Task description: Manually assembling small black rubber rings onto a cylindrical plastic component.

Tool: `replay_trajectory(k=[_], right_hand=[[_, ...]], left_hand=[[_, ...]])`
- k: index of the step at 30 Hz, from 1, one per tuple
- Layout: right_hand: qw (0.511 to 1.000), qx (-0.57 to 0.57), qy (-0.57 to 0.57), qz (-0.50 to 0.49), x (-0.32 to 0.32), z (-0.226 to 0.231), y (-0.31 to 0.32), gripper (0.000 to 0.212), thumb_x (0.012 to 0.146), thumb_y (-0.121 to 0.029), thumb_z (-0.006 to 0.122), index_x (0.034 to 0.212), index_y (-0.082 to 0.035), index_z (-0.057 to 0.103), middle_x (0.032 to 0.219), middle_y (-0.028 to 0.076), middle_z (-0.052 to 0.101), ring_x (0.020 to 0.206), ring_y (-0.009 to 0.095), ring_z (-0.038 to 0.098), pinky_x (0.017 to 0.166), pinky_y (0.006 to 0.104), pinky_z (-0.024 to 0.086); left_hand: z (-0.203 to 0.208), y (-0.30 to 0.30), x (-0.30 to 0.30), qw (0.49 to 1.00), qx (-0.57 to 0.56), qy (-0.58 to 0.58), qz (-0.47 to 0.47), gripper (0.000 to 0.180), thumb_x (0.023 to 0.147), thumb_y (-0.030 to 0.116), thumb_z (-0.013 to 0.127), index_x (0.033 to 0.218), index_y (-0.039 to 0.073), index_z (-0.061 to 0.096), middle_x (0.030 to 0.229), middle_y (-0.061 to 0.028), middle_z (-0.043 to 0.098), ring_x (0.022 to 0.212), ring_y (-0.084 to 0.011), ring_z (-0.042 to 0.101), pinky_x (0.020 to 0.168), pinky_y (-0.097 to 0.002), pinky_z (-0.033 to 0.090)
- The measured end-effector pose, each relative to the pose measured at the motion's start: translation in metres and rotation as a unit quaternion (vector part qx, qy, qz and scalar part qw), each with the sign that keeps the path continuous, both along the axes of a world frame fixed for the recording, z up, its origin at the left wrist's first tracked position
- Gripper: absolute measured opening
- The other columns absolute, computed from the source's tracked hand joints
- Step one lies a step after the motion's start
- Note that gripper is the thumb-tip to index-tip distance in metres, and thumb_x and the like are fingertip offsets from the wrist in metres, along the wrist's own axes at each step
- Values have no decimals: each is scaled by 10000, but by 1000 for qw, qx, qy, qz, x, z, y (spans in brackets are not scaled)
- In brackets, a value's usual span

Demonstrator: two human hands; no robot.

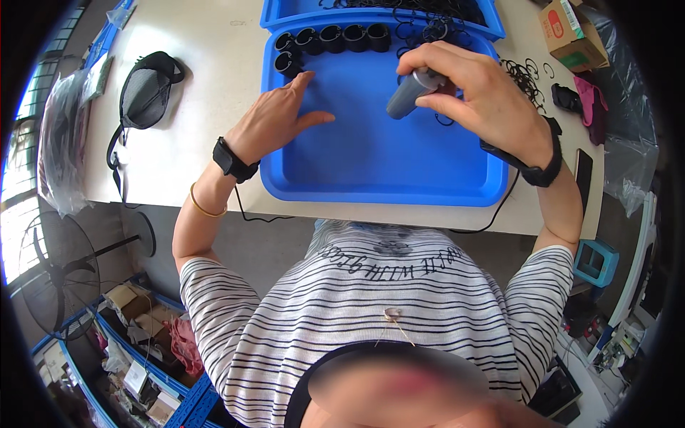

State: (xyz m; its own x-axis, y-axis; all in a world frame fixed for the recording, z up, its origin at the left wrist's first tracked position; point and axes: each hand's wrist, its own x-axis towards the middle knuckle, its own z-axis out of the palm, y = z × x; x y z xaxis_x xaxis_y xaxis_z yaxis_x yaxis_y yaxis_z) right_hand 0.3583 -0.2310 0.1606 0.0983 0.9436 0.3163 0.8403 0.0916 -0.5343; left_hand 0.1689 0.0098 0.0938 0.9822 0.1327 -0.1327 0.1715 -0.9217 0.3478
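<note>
My right hand (474,93) is closed round a grey cylinder (408,98) with a silvery rounded end, held tilted over the right half of a blue tray (385,194). My left hand (275,118) is over the tray's left side, with thumb and index finger spread and nothing between them. Its index fingertip is close to a short black cylinder (287,65); whether they touch, I cannot tell. Several similar black cylinders (332,38) stand in a row along the tray's far left edge. Black open rings (444,30) lie at the tray's far right corner, partly behind my right hand.
A second blue tray (292,13) with black rings adjoins the far side. More rings (524,80) are scattered on the table to the right, near a cardboard box (571,36) and a dark phone-like slab (584,175). A black mesh item with a strap (148,91) lies left.
</note>
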Motion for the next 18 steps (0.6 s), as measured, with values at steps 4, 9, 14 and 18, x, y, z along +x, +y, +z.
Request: replay_trajectory(k=[4,9,14,18], right_hand=[[999,-15,33,17,-7,-6,9,357,786,-15,716,1115,-51,584,943,129,628,886,320,663,769,388,530],[999,-37,30,26,-15,-13,18,315,787,-22,706,1084,-32,599,977,159,656,911,364,666,793,434,534],[999,-34,12,21,-23,-19,21,293,803,-21,690,1082,-17,599,941,177,657,911,381,666,795,455,539],[995,-85,-47,-5,-32,-17,17,447,774,-52,752,1185,-61,576,1010,118,624,964,333,646,807,417,538]], left_hand=[[-2,6,-4,997,-10,-64,-51,687,927,408,689,1414,9,412,674,-187,586,608,-327,612,615,-388,479],[46,-17,6,995,-96,-26,-6,440,906,220,712,1284,47,566,933,-180,694,726,-326,663,663,-386,525],[61,-21,17,980,-143,-137,-20,343,908,142,693,1227,43,612,855,-160,680,681,-247,659,613,-337,515],[80,-32,23,971,-128,-202,-21,300,909,95,682,1198,36,630,820,-149,667,665,-214,652,612,-317,514]])
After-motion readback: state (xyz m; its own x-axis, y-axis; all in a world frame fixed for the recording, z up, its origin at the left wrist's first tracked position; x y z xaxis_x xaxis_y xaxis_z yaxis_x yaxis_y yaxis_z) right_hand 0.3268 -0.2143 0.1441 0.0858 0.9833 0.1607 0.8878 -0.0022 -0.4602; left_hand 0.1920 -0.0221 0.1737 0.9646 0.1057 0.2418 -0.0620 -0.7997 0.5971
